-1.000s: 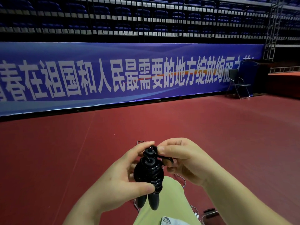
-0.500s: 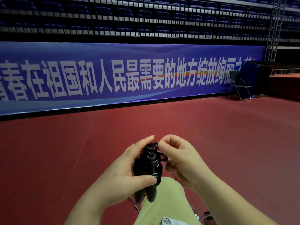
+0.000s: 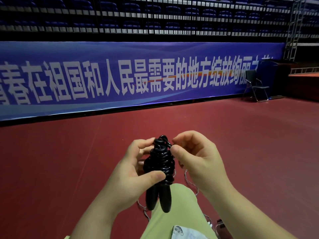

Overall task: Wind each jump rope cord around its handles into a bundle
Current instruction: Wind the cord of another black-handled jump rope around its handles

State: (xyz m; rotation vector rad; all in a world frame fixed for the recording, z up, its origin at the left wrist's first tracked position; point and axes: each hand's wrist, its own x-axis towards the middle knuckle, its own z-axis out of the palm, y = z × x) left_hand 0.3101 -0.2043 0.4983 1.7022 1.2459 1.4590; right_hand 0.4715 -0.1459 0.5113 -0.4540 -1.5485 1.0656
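jump rope bundle [image 3: 159,167]: one, black, held upright above the knee [image 3: 174,209] | handles [image 3: 158,199]: two, side by side, ends down | left hand [image 3: 131,171]: fingers curled round the coils | right hand [image 3: 195,161]: thumb and forefinger pinch the cord end [image 3: 168,144] at the top | folding chair [image 3: 256,86]: one, by the banner [image 3: 138,76] | thin wire [image 3: 191,183]: one, on the red floor [image 3: 51,169]

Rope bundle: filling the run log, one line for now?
left hand grips bundle | right hand pinches cord end
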